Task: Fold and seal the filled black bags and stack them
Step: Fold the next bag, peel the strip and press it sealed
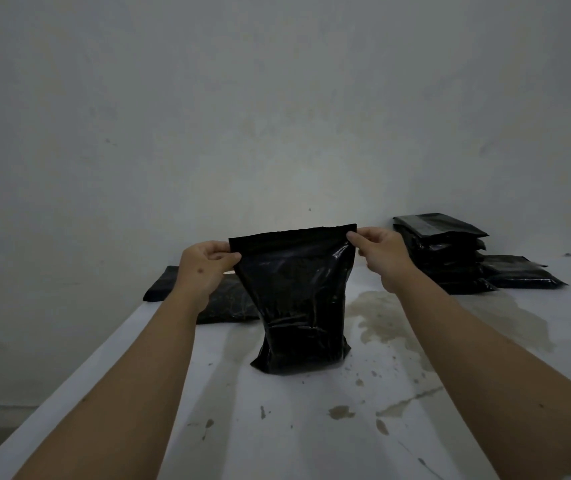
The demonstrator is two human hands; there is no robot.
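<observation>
A filled black bag (pixel 299 303) stands upright on the white table (pixel 277 427), its bottom resting on the surface and its flat top edge stretched level. My left hand (pixel 206 268) pinches the top left corner of the bag. My right hand (pixel 383 252) pinches the top right corner. Another filled black bag (pixel 223 301) lies flat behind my left arm at the table's far left. A stack of several black bags (pixel 445 256) stands at the far right against the wall.
One more black bag (pixel 519 273) lies flat just right of the stack. The tabletop carries a brownish stain (pixel 388 315) right of the upright bag and scattered spots nearer me. The table's left edge (pixel 83 368) runs diagonally; a grey wall stands close behind.
</observation>
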